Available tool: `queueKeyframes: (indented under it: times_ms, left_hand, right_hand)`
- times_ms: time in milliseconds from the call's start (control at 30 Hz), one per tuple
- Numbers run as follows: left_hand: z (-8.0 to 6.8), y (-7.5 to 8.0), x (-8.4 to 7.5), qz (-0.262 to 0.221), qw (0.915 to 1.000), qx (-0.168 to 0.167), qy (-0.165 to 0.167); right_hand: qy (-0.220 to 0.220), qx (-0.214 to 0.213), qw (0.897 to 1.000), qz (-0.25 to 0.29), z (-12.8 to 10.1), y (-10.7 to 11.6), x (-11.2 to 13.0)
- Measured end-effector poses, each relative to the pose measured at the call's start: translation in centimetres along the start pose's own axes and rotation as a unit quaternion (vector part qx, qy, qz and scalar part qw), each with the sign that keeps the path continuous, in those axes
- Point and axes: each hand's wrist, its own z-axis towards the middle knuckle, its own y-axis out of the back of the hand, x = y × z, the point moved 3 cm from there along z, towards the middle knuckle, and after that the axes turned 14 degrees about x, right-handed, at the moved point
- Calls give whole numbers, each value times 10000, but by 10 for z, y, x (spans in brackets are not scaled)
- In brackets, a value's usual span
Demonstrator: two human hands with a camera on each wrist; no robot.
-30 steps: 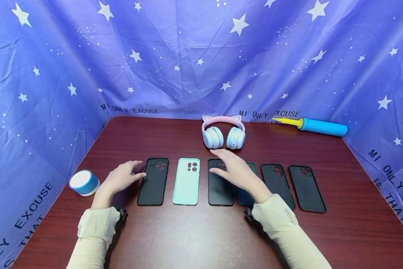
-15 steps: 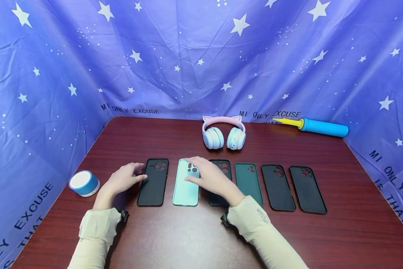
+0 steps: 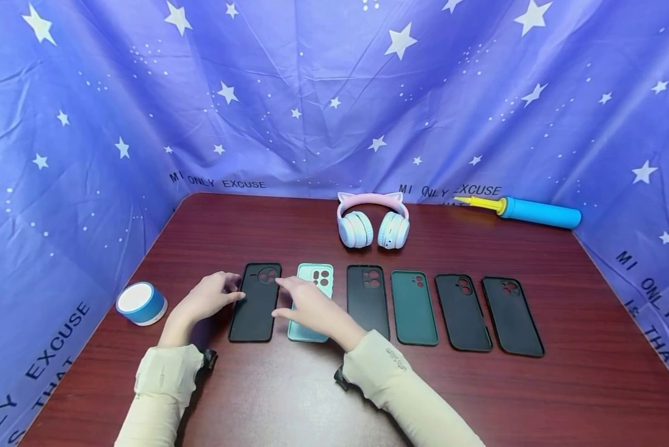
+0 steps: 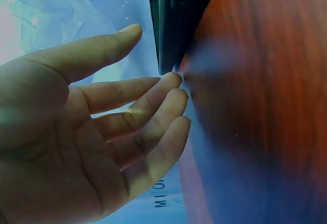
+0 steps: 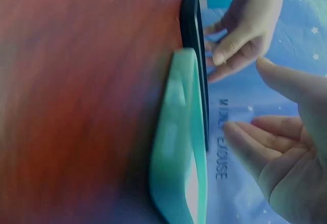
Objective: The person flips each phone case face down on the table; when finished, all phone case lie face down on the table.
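Observation:
My left hand (image 3: 208, 299) is at the left edge of the leftmost black phone case (image 3: 253, 310). In the left wrist view its fingertips (image 4: 176, 94) reach the table beside the case's lower edge, thumb held apart above. My right hand (image 3: 312, 307) hovers over the mint green phone case (image 3: 324, 277), covering much of it, with its fingers pointing left at the black case's right edge. Nothing is between its thumb and fingers. In the right wrist view the mint case (image 5: 176, 137) stands nearer and the black case (image 5: 196, 40) behind it.
To the right lie another black case (image 3: 367, 304), a dark green case (image 3: 415, 316) and two more black cases (image 3: 463, 320). Cat-ear headphones (image 3: 393, 230) and a blue hand pump (image 3: 541, 213) lie at the back. A blue and white round speaker-like cylinder (image 3: 143, 304) stands at the left.
My right hand has moved left, from over the third and fourth cases across to the mint one, uncovering the green case. The left hand has stayed by the leftmost black case.

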Motion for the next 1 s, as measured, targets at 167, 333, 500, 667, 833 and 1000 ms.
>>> queueKeyframes:
  times_ms: [167, 333, 500, 667, 833, 1000]
  left_hand:
    - [1, -2, 1, -49, 10000, 58, 9]
    - [0, -2, 2, -70, 9999, 88, 46]
    - [0, -3, 2, -66, 9999, 111, 77]
    - [0, -3, 1, -86, 9999, 135, 27]
    - [0, -3, 1, -93, 9999, 42, -87]
    - [-1, -1, 2, -435, 9988, -10, -206]
  right_hand:
    - [-218, 50, 9997, -114, 8, -9, 6]
    - [-405, -34, 9991, -115, 13, -15, 8]
    - [-539, 20, 9985, -93, 16, -18, 10]
    - [-588, 110, 9982, -99, 15, -20, 11]
    - [-587, 150, 9981, 80, 14, -18, 11]
    - [-597, 174, 9976, 292, 14, -19, 7]
